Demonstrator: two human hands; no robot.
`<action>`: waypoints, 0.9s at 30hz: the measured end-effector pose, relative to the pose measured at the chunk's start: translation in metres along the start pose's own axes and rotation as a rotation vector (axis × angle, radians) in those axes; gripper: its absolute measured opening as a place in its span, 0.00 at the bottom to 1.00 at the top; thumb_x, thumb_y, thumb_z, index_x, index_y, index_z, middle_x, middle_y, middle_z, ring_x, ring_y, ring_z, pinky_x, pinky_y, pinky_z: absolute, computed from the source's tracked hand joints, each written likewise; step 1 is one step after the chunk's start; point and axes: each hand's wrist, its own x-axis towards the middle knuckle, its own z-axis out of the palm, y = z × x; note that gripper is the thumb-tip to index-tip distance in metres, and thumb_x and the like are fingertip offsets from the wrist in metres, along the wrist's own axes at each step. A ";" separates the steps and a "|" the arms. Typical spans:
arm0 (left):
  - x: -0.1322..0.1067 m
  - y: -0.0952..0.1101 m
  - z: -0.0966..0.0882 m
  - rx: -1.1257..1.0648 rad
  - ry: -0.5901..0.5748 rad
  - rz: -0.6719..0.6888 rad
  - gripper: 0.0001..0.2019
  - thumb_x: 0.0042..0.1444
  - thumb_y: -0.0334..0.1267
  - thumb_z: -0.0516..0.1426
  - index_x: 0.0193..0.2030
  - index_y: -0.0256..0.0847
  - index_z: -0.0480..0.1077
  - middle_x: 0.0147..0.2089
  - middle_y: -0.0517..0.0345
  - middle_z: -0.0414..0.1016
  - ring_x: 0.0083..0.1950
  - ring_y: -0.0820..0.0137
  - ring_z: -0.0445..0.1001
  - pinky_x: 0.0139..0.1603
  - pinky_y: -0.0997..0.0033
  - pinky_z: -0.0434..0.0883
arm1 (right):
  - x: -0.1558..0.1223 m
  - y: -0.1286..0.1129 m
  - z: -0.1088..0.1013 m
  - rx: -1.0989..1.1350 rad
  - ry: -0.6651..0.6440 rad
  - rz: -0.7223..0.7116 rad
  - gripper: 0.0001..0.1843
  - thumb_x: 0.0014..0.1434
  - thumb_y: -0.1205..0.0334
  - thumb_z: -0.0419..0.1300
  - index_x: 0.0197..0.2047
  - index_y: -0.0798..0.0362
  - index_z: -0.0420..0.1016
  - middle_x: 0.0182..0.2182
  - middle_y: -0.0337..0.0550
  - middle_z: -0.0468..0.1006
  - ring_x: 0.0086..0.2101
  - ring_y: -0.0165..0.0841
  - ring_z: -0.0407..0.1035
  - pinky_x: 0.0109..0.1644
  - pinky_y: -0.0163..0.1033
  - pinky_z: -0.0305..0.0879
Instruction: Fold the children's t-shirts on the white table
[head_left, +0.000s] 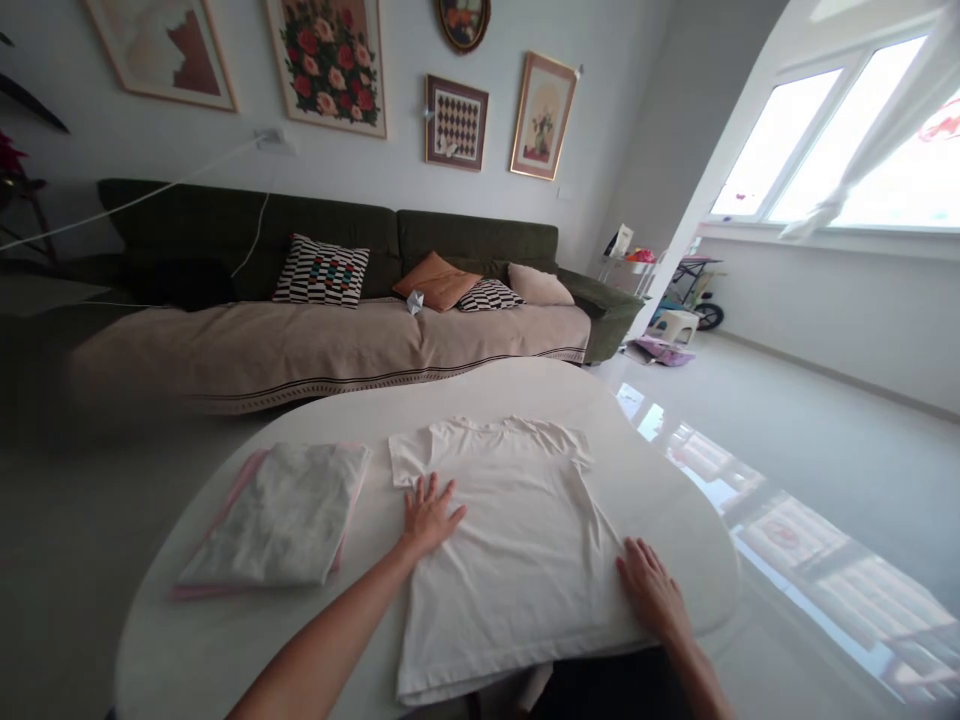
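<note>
A white short-sleeved T-shirt (517, 540) lies spread on the white table (525, 380), its neckline toward the sofa and its hem at the near edge. My left hand (429, 515) rests on the shirt's left side just below the sleeve, fingers spread. On the opposite side, my right hand (651, 585) lies flat at the shirt's right edge near the hem, fingers stretched out. Light creases run across the fabric. To the left of the shirt sits a folded stack of cloth, with a greyish-white piece (289, 510) over a pink one (244, 485).
Beyond the table stands a dark green sofa (480, 235) with a beige cover (337, 340) and several cushions. Glossy floor tiles (825, 480) stretch to the right. A white stool (675, 325) and a purple item (664, 350) are near the far wall.
</note>
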 end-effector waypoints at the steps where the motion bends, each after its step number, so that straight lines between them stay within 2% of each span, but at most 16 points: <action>1: 0.000 -0.004 -0.004 0.011 -0.017 0.005 0.28 0.54 0.57 0.44 0.61 0.50 0.54 0.65 0.51 0.50 0.65 0.52 0.46 0.58 0.45 0.47 | -0.001 0.010 -0.004 0.009 0.012 -0.019 0.27 0.59 0.52 0.39 0.59 0.53 0.55 0.59 0.52 0.57 0.58 0.42 0.50 0.55 0.55 0.51; 4: 0.003 -0.016 -0.015 0.033 -0.025 0.019 0.26 0.56 0.53 0.44 0.59 0.47 0.58 0.63 0.50 0.55 0.63 0.55 0.50 0.60 0.45 0.43 | -0.006 0.023 -0.012 0.037 0.037 -0.033 0.19 0.57 0.54 0.44 0.44 0.55 0.67 0.43 0.54 0.72 0.45 0.39 0.66 0.49 0.42 0.60; 6: 0.007 -0.021 -0.022 0.040 -0.015 0.027 0.24 0.57 0.49 0.44 0.58 0.44 0.59 0.62 0.48 0.56 0.62 0.56 0.53 0.60 0.45 0.40 | -0.010 0.020 -0.014 0.054 0.040 -0.001 0.16 0.57 0.54 0.44 0.37 0.53 0.67 0.36 0.51 0.73 0.38 0.37 0.69 0.42 0.39 0.62; 8: 0.013 -0.023 -0.027 0.040 -0.006 0.049 0.23 0.58 0.47 0.43 0.59 0.44 0.58 0.63 0.49 0.54 0.63 0.55 0.51 0.61 0.46 0.38 | -0.013 0.013 -0.015 0.071 0.048 0.019 0.16 0.58 0.54 0.41 0.34 0.51 0.65 0.34 0.48 0.73 0.35 0.35 0.70 0.37 0.36 0.62; 12: 0.026 -0.023 -0.025 0.015 -0.042 0.139 0.24 0.58 0.49 0.44 0.61 0.54 0.52 0.67 0.61 0.46 0.66 0.58 0.42 0.62 0.53 0.42 | -0.018 -0.002 -0.016 0.082 0.049 0.037 0.19 0.60 0.51 0.35 0.37 0.48 0.62 0.32 0.45 0.74 0.33 0.34 0.71 0.30 0.35 0.60; 17: 0.030 -0.030 -0.010 0.000 -0.083 0.040 0.27 0.56 0.56 0.42 0.62 0.55 0.50 0.67 0.57 0.44 0.65 0.48 0.42 0.57 0.43 0.47 | -0.026 0.013 -0.022 0.024 -0.022 0.168 0.20 0.60 0.49 0.33 0.40 0.46 0.62 0.26 0.44 0.75 0.28 0.38 0.71 0.27 0.37 0.58; 19: 0.031 -0.032 -0.006 -0.004 -0.073 0.004 0.28 0.55 0.57 0.41 0.62 0.55 0.49 0.67 0.58 0.42 0.65 0.47 0.40 0.57 0.42 0.46 | -0.027 0.019 -0.026 0.009 0.015 0.187 0.20 0.60 0.50 0.34 0.40 0.47 0.62 0.28 0.47 0.74 0.29 0.39 0.71 0.28 0.39 0.60; 20: 0.032 -0.032 -0.005 -0.007 -0.068 -0.007 0.28 0.55 0.57 0.41 0.62 0.56 0.49 0.67 0.58 0.43 0.65 0.47 0.40 0.57 0.42 0.46 | -0.028 0.016 -0.027 -0.005 0.078 0.174 0.20 0.60 0.50 0.35 0.41 0.49 0.63 0.31 0.49 0.74 0.32 0.40 0.71 0.30 0.40 0.61; 22: 0.037 -0.033 -0.005 -0.013 -0.060 -0.022 0.27 0.56 0.56 0.42 0.61 0.55 0.52 0.66 0.58 0.47 0.65 0.48 0.43 0.57 0.42 0.46 | -0.033 -0.005 -0.028 -0.009 0.256 0.110 0.21 0.59 0.51 0.37 0.45 0.52 0.63 0.36 0.54 0.73 0.37 0.43 0.69 0.35 0.44 0.63; 24: 0.045 -0.037 -0.007 -0.017 -0.043 -0.036 0.24 0.57 0.53 0.42 0.59 0.54 0.56 0.64 0.58 0.52 0.63 0.52 0.49 0.58 0.44 0.46 | -0.047 -0.050 -0.021 0.087 0.376 -0.026 0.20 0.59 0.53 0.39 0.46 0.52 0.63 0.39 0.55 0.71 0.40 0.43 0.68 0.40 0.44 0.64; 25: 0.051 -0.040 -0.008 -0.016 -0.032 -0.049 0.22 0.58 0.50 0.42 0.58 0.52 0.58 0.63 0.57 0.55 0.62 0.55 0.51 0.58 0.46 0.48 | -0.059 -0.080 -0.014 0.185 0.361 -0.145 0.18 0.60 0.54 0.39 0.44 0.49 0.65 0.38 0.52 0.72 0.39 0.41 0.68 0.40 0.42 0.65; 27: 0.063 -0.050 -0.012 -0.013 -0.014 -0.088 0.20 0.58 0.47 0.42 0.56 0.50 0.61 0.61 0.54 0.58 0.60 0.58 0.54 0.56 0.49 0.52 | -0.090 -0.145 0.009 0.368 0.239 -0.480 0.14 0.60 0.57 0.41 0.38 0.45 0.67 0.32 0.45 0.73 0.33 0.34 0.69 0.36 0.36 0.66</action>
